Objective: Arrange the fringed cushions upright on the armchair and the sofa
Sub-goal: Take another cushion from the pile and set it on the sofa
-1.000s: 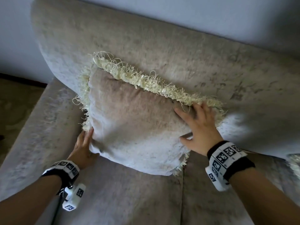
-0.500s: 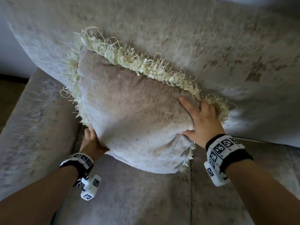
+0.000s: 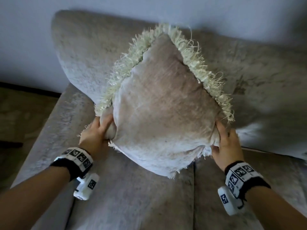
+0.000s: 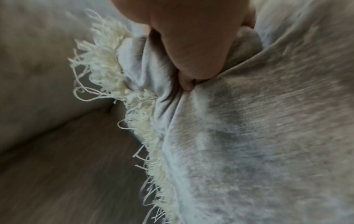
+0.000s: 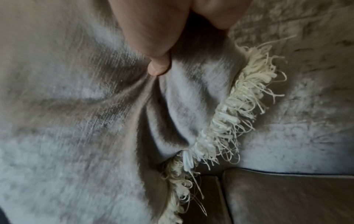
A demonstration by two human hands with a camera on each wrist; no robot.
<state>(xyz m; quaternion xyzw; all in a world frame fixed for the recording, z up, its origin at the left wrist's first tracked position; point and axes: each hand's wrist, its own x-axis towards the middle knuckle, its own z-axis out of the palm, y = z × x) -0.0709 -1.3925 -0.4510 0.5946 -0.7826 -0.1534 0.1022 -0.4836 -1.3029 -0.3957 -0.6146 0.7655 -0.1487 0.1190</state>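
A beige cushion (image 3: 162,103) edged with cream fringe (image 3: 196,63) is held up over the sofa seat (image 3: 132,196), one corner pointing up like a diamond. My left hand (image 3: 98,131) grips its left corner, bunching the fabric; in the left wrist view my thumb (image 4: 191,50) presses into the cushion (image 4: 258,136). My right hand (image 3: 226,143) grips the right corner. The right wrist view shows my thumb (image 5: 153,37) pinching the cushion (image 5: 76,106) beside the fringe (image 5: 239,113).
The grey-beige sofa back (image 3: 86,52) rises behind the cushion, with a pale wall above. The sofa arm (image 3: 49,130) runs along the left, floor (image 3: 25,103) beyond it. A seam between two seat cushions (image 3: 193,188) lies under the right hand.
The cushion was leaning on the sofa back with my hands flat against it; now both hands grip its side corners and it has been lifted and turned corner-up, shifted right.
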